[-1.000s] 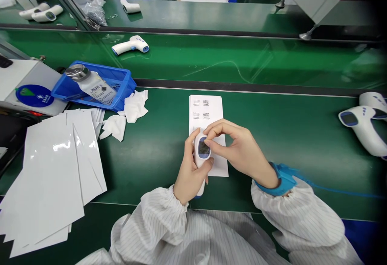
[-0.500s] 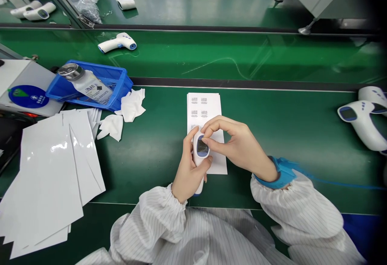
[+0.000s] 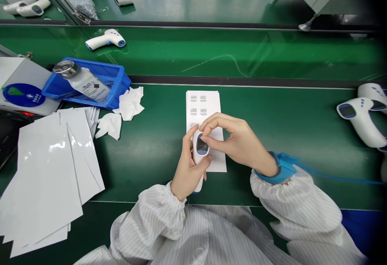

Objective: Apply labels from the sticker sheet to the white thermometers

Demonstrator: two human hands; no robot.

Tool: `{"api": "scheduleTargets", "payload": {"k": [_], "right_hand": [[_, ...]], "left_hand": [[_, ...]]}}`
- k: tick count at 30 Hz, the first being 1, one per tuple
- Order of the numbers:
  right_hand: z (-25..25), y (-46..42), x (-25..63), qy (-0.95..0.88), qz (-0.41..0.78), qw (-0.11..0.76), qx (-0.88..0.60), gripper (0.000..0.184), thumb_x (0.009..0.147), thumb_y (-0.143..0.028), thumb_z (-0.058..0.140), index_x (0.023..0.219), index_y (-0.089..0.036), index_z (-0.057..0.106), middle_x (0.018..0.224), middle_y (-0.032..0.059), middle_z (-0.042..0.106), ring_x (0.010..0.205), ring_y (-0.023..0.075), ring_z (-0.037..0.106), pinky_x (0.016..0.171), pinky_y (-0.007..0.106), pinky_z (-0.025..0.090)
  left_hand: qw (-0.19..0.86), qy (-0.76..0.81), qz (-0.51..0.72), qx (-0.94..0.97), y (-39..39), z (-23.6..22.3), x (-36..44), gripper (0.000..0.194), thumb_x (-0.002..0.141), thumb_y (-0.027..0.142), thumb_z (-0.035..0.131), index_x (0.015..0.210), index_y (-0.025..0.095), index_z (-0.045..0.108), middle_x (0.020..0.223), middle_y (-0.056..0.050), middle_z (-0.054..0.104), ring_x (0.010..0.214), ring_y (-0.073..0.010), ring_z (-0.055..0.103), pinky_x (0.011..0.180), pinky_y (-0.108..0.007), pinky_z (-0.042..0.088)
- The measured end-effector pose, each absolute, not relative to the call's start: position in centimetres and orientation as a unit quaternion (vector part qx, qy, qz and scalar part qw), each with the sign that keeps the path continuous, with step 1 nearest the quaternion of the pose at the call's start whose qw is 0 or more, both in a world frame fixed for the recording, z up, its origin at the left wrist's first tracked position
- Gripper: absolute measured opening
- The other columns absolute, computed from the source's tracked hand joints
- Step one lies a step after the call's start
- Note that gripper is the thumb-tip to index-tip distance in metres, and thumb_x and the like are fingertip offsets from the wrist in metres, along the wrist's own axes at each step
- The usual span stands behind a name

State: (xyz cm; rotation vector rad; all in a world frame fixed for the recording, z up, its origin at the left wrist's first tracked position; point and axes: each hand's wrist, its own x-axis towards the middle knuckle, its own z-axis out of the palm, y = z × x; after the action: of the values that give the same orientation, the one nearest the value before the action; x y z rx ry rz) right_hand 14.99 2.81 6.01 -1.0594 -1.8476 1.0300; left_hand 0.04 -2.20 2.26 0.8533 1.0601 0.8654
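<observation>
A white infrared thermometer (image 3: 198,158) with a blue-rimmed display is in my left hand (image 3: 190,168), whose fingers wrap round its body and handle. Dark lines like print show on the display window (image 3: 202,145). My right hand (image 3: 229,138), a blue strap (image 3: 279,169) round its wrist, has thumb and index finger pinched at the display's upper edge. Whether anything thin is between these fingertips is too small to make out. Beneath the hands lies a white sheet of small printed text blocks (image 3: 208,104), partly covered by them.
Glossy white sheets (image 3: 45,184) and crumpled tissues (image 3: 109,126) lie to the left. Behind them, a blue bin (image 3: 121,83) holds a metal-capped bottle (image 3: 90,85). More thermometers rest at the right (image 3: 359,120) and on the green belt (image 3: 181,51) beyond the bench edge.
The thermometer on the green belt has shifted left along it. The whole view has moved slightly. Both hands keep nearly the same pose on the held thermometer.
</observation>
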Motion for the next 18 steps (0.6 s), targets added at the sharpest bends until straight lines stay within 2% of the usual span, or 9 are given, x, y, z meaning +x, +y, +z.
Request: {"api": "scheduleTargets", "payload": {"k": [4, 10, 18], "right_hand": [[6.03, 2.79, 14.96, -0.723, 0.402, 0.378, -0.416, 0.021, 0.078, 0.000, 0.063, 0.079, -0.021, 0.061, 0.090, -0.0002, 0.067, 0.087, 0.0154, 0.065, 0.081, 0.029, 0.051], [6.00, 2.75, 15.06, -0.725, 0.400, 0.380, -0.413, 0.021, 0.078, 0.000, 0.063, 0.079, -0.020, 0.062, 0.090, -0.0002, 0.067, 0.087, 0.0150, 0.065, 0.081, 0.028, 0.050], [6.09, 2.68, 14.88, -0.715, 0.400, 0.382, -0.428, 0.021, 0.078, 0.000, 0.064, 0.077, -0.020, 0.062, 0.088, -0.0003, 0.068, 0.085, 0.0152, 0.066, 0.079, 0.029, 0.052]], "left_hand": [[0.711, 0.445, 0.396, 0.374, -2.39, 2.24, -0.40, 0.071, 0.085, 0.022, 0.064, 0.142, 0.041, 0.026, 0.114, -0.004, 0.051, 0.050, -0.0045, 0.052, 0.041, -0.022, 0.049], [0.741, 0.418, 0.393, 0.349, -2.51, 1.92, -0.69, 0.062, 0.093, 0.033, 0.047, 0.149, 0.034, 0.019, 0.072, 0.003, 0.052, 0.045, -0.0090, 0.048, 0.042, -0.022, 0.046], [0.728, 0.438, 0.394, 0.350, -2.61, 1.75, -0.50, 0.058, 0.093, 0.028, 0.042, 0.148, 0.036, 0.023, 0.070, 0.004, 0.053, 0.046, -0.0096, 0.047, 0.042, -0.022, 0.046]]}}
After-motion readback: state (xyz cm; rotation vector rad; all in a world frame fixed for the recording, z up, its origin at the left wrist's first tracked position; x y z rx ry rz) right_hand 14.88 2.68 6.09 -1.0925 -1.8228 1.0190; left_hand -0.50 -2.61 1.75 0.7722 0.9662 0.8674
